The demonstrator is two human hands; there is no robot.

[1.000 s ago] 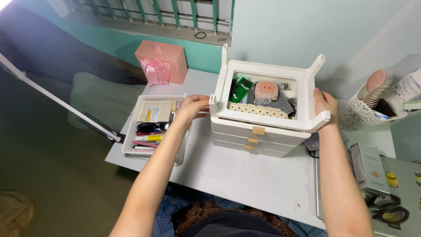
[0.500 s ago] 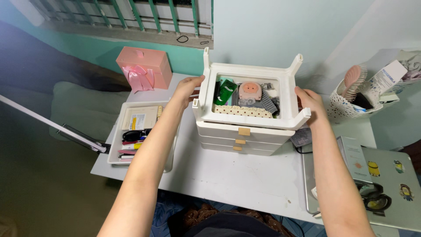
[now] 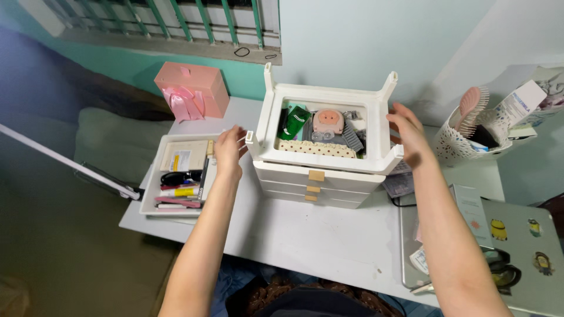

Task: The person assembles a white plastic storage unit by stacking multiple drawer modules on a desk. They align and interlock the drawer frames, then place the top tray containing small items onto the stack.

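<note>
1. Head view: the white drawer box (image 3: 320, 176) stands on the white table (image 3: 317, 235), its open top holding small items;
2. the left hand (image 3: 229, 151) hovers just beside its left edge, fingers loosely spread, holding nothing;
3. the right hand (image 3: 407, 136) is open beside its right edge;
4. a tray (image 3: 154, 202) lies left.
</note>
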